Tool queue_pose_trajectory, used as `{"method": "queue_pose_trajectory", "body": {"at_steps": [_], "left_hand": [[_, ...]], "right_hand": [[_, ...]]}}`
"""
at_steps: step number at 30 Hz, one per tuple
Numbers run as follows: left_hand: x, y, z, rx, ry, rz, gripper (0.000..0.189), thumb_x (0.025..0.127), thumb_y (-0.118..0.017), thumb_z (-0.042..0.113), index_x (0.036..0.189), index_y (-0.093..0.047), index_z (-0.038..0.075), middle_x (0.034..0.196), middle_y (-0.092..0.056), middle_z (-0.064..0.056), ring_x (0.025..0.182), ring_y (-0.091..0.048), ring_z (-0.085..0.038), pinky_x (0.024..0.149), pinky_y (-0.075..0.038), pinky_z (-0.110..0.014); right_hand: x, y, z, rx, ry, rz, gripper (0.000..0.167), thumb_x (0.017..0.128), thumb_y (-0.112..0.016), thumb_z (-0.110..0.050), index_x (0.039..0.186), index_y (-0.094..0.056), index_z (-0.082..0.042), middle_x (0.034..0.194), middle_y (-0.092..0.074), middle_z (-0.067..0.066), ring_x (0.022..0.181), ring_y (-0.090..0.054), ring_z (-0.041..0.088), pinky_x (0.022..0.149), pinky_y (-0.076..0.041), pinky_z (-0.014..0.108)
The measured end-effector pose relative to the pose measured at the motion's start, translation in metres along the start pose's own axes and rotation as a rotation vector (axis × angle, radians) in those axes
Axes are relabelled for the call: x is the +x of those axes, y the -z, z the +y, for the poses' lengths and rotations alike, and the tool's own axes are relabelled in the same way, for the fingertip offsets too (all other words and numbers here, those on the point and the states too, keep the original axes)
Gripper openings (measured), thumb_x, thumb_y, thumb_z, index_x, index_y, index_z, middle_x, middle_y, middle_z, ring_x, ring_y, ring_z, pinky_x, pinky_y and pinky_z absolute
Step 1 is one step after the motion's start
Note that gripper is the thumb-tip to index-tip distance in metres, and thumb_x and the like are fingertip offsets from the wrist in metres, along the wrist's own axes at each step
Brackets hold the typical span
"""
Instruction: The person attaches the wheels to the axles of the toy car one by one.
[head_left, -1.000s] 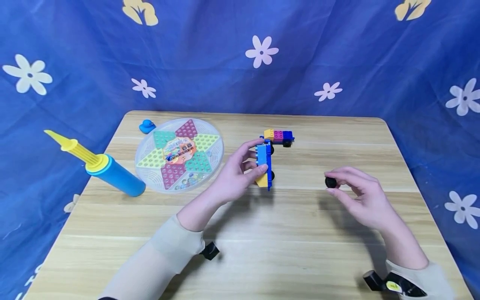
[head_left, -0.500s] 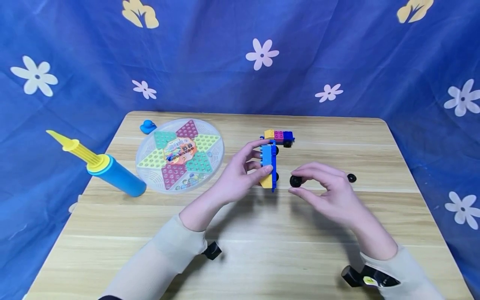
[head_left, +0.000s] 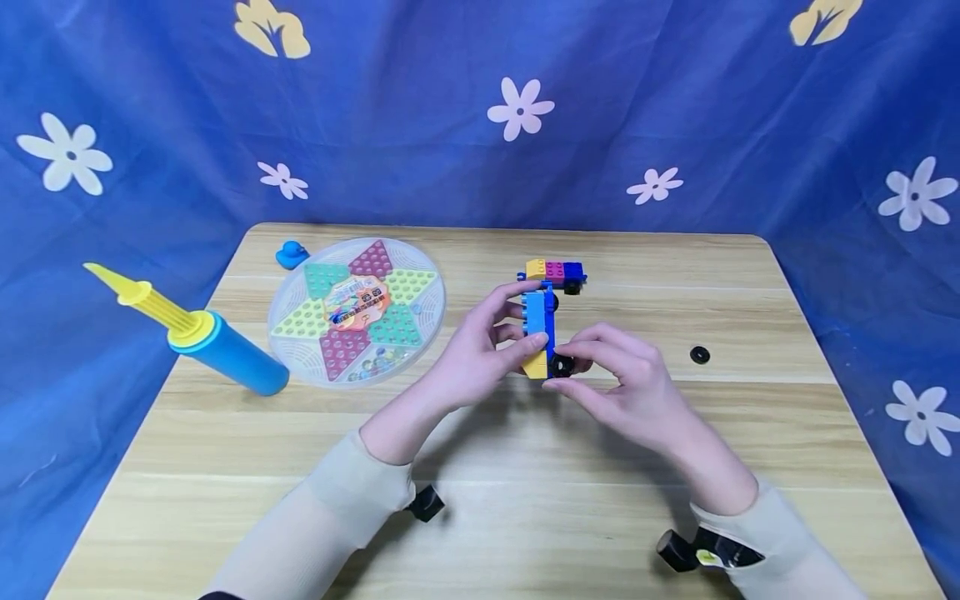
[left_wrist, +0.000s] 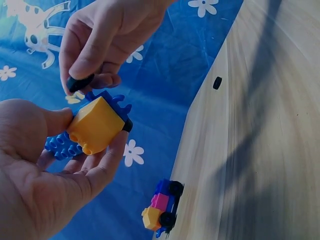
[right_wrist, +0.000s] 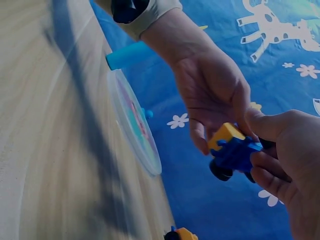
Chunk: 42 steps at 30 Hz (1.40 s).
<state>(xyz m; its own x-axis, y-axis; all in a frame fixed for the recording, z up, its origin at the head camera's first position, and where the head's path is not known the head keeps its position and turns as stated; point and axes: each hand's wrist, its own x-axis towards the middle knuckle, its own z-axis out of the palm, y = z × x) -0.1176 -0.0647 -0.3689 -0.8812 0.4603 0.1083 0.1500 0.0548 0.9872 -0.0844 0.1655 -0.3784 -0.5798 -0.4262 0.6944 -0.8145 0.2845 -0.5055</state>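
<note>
Tipped on its side above the table, a toy car of blue and yellow building bricks (head_left: 535, 312) is gripped by my left hand (head_left: 483, 350), thumb on one side and fingers on the other. Between thumb and fingers my right hand (head_left: 626, 375) pinches a black toy wheel (head_left: 561, 366) right at the underside of the car, by its yellow end. In the left wrist view the wheel (left_wrist: 80, 84) shows edge-on, close to the blue chassis (left_wrist: 114, 104). Another black wheel (right_wrist: 221, 171) is on the car in the right wrist view.
A second brick car (head_left: 555, 273) stands behind the hands. One loose black wheel (head_left: 700, 355) lies at the right. At the left are a round Chinese checkers board (head_left: 300, 346), a blue rubber duck (head_left: 292, 254) and a blue and yellow hand pump (head_left: 232, 354).
My right hand has moved left with the wheel, from the right part of the table up to the car. The left hand still holds the car, shifted slightly right.
</note>
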Motion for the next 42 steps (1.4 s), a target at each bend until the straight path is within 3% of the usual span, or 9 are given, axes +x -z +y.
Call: {"method": "queue_pose_trajectory", "body": {"at_steps": [6,10,14,19,24,28,31,36,42], "left_hand": [[0.001,-0.001,-0.001,-0.003,-0.007,0.006,0.06,0.102,-0.072,0.006,0.156,-0.048,0.015,0.125,-0.062,-0.015,0.1,-0.07,-0.028,0.081,-0.063,-0.038],[0.001,-0.003,-0.002,0.047,-0.014,0.033,0.059,0.101,-0.074,0.007,0.154,-0.05,0.016,0.126,-0.063,-0.014,0.102,-0.069,-0.027,0.086,-0.062,-0.037],[0.001,-0.005,-0.001,0.113,-0.027,0.072,0.059,0.1,-0.075,0.007,0.153,-0.052,0.017,0.123,-0.065,-0.013,0.096,-0.069,-0.027,0.082,-0.062,-0.037],[0.0,-0.009,0.0,0.127,-0.004,0.128,0.06,0.101,-0.074,0.009,0.155,-0.052,0.021,0.117,-0.065,-0.013,0.087,-0.069,-0.026,0.072,-0.062,-0.036],[-0.002,-0.012,0.0,0.089,0.014,0.176,0.059,0.1,-0.075,0.01,0.154,-0.054,0.024,0.115,-0.065,-0.012,0.084,-0.07,-0.026,0.068,-0.062,-0.034],[-0.003,-0.013,0.001,0.045,0.022,0.188,0.059,0.1,-0.076,0.01,0.153,-0.056,0.026,0.115,-0.064,-0.013,0.083,-0.072,-0.027,0.066,-0.063,-0.036],[-0.004,-0.013,0.001,0.032,0.033,0.2,0.058,0.1,-0.076,0.01,0.152,-0.056,0.025,0.115,-0.064,-0.013,0.082,-0.072,-0.026,0.066,-0.063,-0.035],[-0.003,-0.014,-0.001,0.032,0.024,0.186,0.058,0.101,-0.074,0.009,0.153,-0.054,0.021,0.115,-0.063,-0.014,0.083,-0.072,-0.025,0.064,-0.062,-0.033],[-0.003,-0.014,0.0,0.07,0.0,0.191,0.059,0.1,-0.075,0.008,0.154,-0.052,0.019,0.115,-0.062,-0.013,0.082,-0.07,-0.023,0.063,-0.06,-0.031]], "right_hand": [[0.0,-0.006,0.002,-0.036,0.007,-0.011,0.039,0.073,-0.097,-0.003,0.108,-0.079,-0.004,0.096,-0.068,0.001,0.081,-0.067,0.013,0.072,-0.058,0.021],[0.0,-0.008,0.002,-0.052,-0.016,-0.015,0.037,0.072,-0.098,-0.003,0.103,-0.079,-0.005,0.092,-0.067,0.0,0.078,-0.065,0.012,0.068,-0.055,0.019],[-0.001,-0.011,0.001,-0.077,-0.023,-0.025,0.033,0.075,-0.096,-0.005,0.104,-0.079,-0.003,0.09,-0.067,0.001,0.074,-0.063,0.013,0.062,-0.05,0.018],[-0.002,-0.014,-0.001,-0.115,-0.02,0.0,0.032,0.079,-0.094,-0.007,0.107,-0.079,0.0,0.09,-0.07,0.005,0.071,-0.063,0.014,0.057,-0.047,0.02],[-0.001,-0.018,0.001,0.007,-0.081,0.067,0.033,0.076,-0.095,-0.001,0.105,-0.08,0.002,0.087,-0.074,0.005,0.074,-0.071,0.016,0.067,-0.059,0.021],[-0.001,-0.018,0.003,0.096,-0.104,0.085,0.034,0.075,-0.094,0.003,0.106,-0.081,0.003,0.087,-0.076,0.003,0.075,-0.073,0.016,0.072,-0.061,0.022],[-0.001,-0.018,0.003,0.076,-0.09,0.079,0.036,0.074,-0.093,0.005,0.107,-0.081,0.003,0.087,-0.076,0.003,0.075,-0.073,0.017,0.073,-0.06,0.021],[0.001,-0.015,-0.001,0.054,-0.145,0.075,0.037,0.071,-0.096,0.005,0.104,-0.082,0.001,0.088,-0.078,0.003,0.074,-0.074,0.016,0.072,-0.061,0.021],[0.004,-0.008,-0.004,0.047,-0.172,-0.013,0.035,0.078,-0.091,0.006,0.111,-0.081,0.002,0.093,-0.079,0.004,0.079,-0.075,0.015,0.074,-0.061,0.022]]}}
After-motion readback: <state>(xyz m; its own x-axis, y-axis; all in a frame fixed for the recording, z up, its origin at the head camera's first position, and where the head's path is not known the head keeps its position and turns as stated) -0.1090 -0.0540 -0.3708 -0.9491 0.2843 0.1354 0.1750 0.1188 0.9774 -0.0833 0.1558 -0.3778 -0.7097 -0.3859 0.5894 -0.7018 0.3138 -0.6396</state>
